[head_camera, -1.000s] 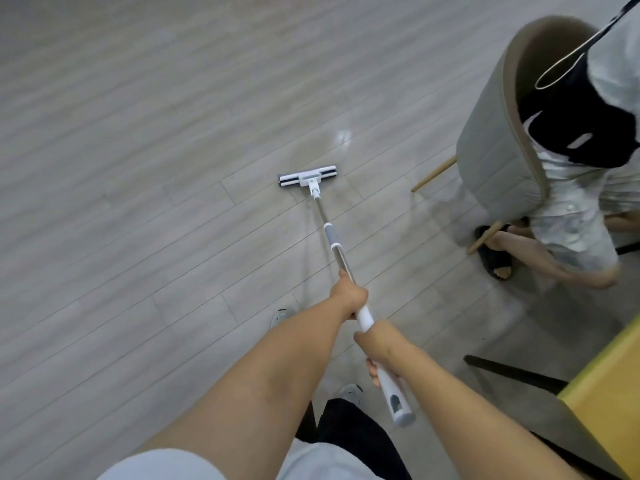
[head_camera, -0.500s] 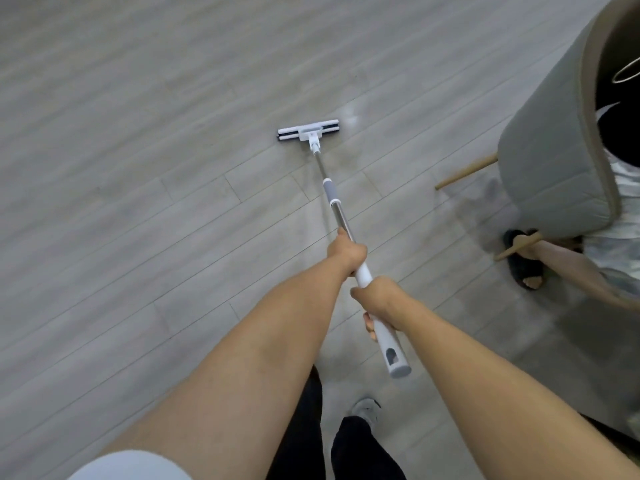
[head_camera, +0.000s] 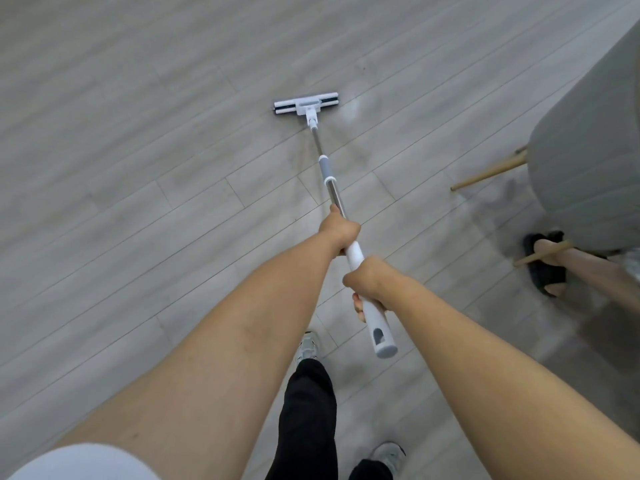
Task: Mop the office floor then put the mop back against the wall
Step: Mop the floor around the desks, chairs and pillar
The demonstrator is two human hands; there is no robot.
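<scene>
Mop (head_camera: 327,178) gripped by left hand (head_camera: 339,232) mid-shaft, right hand (head_camera: 367,282) near end; head (head_camera: 306,105) apparently on floor (head_camera: 138,168).

Grey upholstered chair (head_camera: 588,161) is noted at the right edge, cut off by the frame. Two pale wooden legs are seen splayed out below its shell: one (head_camera: 490,174) towards the left, one (head_camera: 540,252) lower down. A black sandal (head_camera: 545,275) is worn on a foot just beneath the chair, crossed by the lower leg.
</scene>
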